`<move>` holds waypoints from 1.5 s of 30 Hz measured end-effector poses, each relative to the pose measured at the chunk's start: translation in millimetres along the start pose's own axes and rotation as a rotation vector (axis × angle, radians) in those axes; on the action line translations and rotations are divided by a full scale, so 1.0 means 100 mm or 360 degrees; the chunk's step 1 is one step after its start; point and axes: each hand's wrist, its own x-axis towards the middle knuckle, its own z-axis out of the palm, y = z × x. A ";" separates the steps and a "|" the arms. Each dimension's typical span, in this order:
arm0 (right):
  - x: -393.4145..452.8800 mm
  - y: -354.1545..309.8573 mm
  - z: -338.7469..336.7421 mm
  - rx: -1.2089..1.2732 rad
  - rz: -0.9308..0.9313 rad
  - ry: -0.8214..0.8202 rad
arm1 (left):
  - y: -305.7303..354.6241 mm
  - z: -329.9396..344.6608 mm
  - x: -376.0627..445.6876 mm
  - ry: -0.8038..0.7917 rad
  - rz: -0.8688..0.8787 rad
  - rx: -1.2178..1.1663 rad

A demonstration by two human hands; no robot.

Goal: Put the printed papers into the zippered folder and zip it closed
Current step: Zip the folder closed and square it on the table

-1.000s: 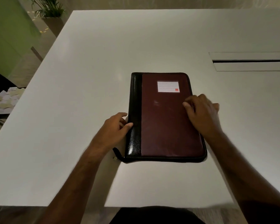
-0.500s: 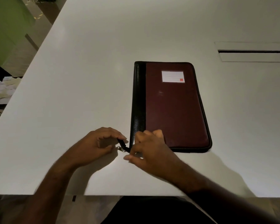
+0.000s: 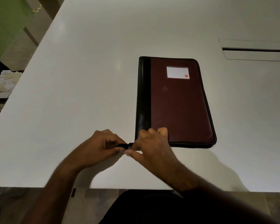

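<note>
both hands (image 3: 128,147) pinch zipper tail (image 3: 123,145)

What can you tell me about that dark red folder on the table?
The folder lies flat and closed on the white table, its long side running away from the person. The cover looks like maroon leather, with a glossy black spine strip on the left and a white lined label near the far end. A dark zipper runs round its edge. At the near left corner, the left hand pinches a black zipper tab, while the right hand grips that corner.
</note>
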 end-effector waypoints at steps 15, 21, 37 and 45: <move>-0.03 0.02 0.05 0.0115 0.0176 0.0031 | 0.04 -0.02 0.03 0.0061 0.0024 -0.0005; -0.15 0.18 0.02 0.0051 0.0282 0.0111 | 0.04 -0.02 0.07 0.0090 0.0018 -0.0005; -0.56 0.75 -0.22 0.0049 0.0634 0.0042 | 0.04 0.02 0.08 0.0149 -0.0087 -0.0037; -0.79 1.04 -0.32 0.0053 0.0766 0.0077 | 0.01 0.04 0.08 0.0168 -0.0156 -0.0068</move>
